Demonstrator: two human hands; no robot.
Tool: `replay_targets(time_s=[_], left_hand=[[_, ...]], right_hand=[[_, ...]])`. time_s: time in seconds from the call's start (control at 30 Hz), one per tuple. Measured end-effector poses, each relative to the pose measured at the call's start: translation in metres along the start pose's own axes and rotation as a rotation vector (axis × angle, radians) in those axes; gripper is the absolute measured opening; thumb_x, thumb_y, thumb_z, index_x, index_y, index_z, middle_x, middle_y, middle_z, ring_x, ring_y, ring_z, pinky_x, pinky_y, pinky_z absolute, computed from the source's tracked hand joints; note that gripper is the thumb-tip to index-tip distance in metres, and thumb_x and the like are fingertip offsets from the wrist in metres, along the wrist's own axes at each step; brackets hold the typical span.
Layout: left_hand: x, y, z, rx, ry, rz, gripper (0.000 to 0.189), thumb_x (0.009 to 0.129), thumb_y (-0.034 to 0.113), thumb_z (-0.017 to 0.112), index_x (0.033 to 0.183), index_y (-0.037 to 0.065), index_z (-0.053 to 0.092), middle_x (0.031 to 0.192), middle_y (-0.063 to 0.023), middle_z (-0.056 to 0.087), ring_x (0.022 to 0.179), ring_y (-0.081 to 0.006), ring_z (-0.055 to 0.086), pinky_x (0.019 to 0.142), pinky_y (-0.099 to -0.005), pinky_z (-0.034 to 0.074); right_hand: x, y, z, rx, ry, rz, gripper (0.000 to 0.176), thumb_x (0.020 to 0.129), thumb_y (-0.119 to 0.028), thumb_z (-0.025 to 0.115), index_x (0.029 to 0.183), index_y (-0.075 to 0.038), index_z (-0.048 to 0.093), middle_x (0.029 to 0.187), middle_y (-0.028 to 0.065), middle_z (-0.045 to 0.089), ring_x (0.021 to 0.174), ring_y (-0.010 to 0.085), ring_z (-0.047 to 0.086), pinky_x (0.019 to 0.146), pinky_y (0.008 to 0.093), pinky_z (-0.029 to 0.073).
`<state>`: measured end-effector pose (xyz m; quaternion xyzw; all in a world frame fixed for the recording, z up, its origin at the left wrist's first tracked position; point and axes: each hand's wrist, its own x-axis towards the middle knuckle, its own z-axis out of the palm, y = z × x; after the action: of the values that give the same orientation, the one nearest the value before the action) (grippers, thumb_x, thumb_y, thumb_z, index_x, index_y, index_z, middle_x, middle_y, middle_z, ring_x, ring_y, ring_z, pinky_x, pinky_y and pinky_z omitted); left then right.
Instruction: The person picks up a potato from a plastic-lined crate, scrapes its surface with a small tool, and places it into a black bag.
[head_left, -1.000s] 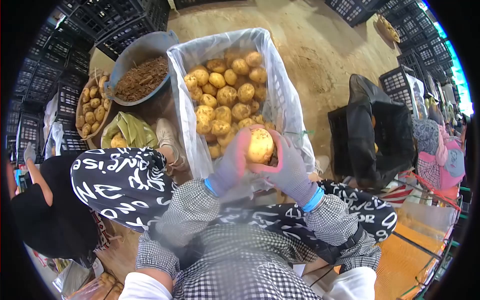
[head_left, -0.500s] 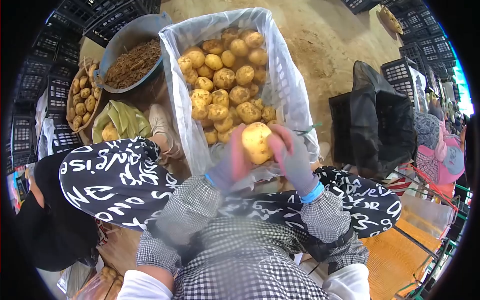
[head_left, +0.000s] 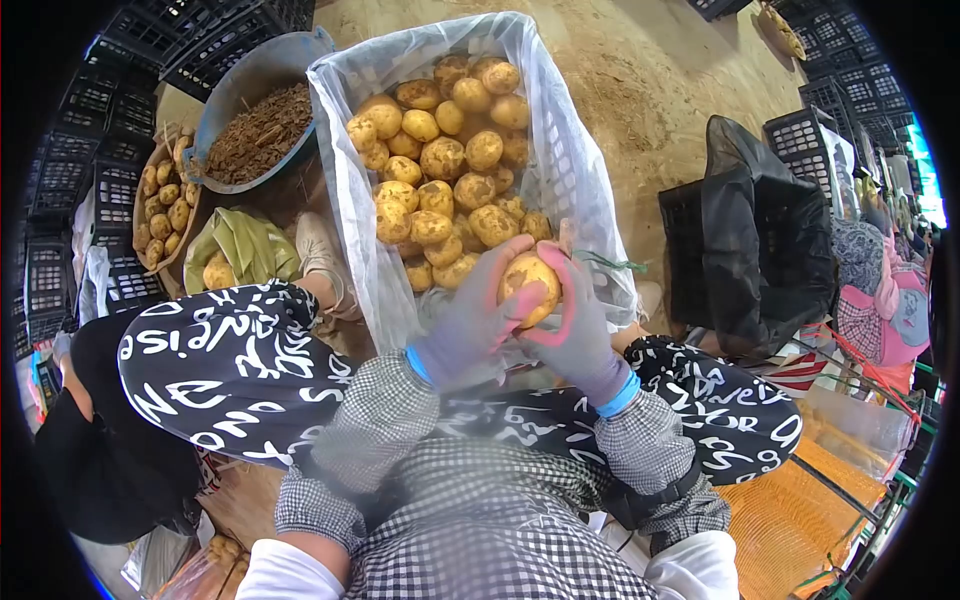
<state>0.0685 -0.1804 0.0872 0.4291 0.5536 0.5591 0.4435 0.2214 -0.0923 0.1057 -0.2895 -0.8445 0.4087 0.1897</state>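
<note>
Head: both hands (head_left: pixel 466 312) (head_left: pixel 580 335) inward around potato (head_left: pixel 532 283)

Lettered in white across the black trousers (head_left: pixel 530 412).
Reads "eise" on the left leg (head_left: pixel 215 385), "YOR" on the right leg (head_left: pixel 735 440); elsewhere breaks up in folds.

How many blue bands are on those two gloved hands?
2. One blue band is at the wrist of the left hand, the other band at the wrist of the right hand. Neither is hidden.

Glove fingers (head_left: pixel 567 292) pink; held potato (head_left: pixel 528 272) yellow, brown-blotched; sleeves (head_left: pixel 378 415) black-white checked.
</note>
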Motion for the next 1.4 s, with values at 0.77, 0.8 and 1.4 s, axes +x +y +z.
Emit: replay_targets(time_s=[0.77,0.8,1.4], left_hand=[[0.010,-0.005,-0.010,-0.291,0.067,-0.129,0.078,0.073,0.013,0.085,0.140,0.001,0.047,0.132,-0.0110,0.048,0.127,-0.0200,0.047,0.106,-0.0313,0.042],[0.009,-0.004,-0.010,-0.252,0.086,-0.126,0.077,0.072,0.014,0.085,0.139,0.001,0.048,0.130,-0.0106,0.048,0.125,-0.0199,0.049,0.106,-0.0313,0.042],[0.004,0.023,0.002,0.182,0.134,-0.007,0.070,0.069,0.019,0.088,0.130,0.001,0.058,0.109,-0.0077,0.049,0.104,-0.0191,0.056,0.094,-0.0313,0.048]], right_hand=[[0.010,-0.010,-0.015,1.215,-0.013,0.558,0.060,0.100,-0.025,0.056,0.148,0.000,0.029,0.131,0.0167,0.055,0.106,0.0254,0.064,0.088,0.0359,0.055],[0.009,-0.010,-0.014,1.164,-0.019,0.516,0.060,0.100,-0.025,0.055,0.148,0.000,0.029,0.131,0.0166,0.055,0.107,0.0254,0.064,0.088,0.0357,0.055],[0.005,0.012,0.001,0.805,-0.084,0.531,0.038,0.092,-0.022,0.058,0.124,0.000,0.056,0.120,0.0108,0.063,0.108,0.0206,0.063,0.086,0.0339,0.056]])
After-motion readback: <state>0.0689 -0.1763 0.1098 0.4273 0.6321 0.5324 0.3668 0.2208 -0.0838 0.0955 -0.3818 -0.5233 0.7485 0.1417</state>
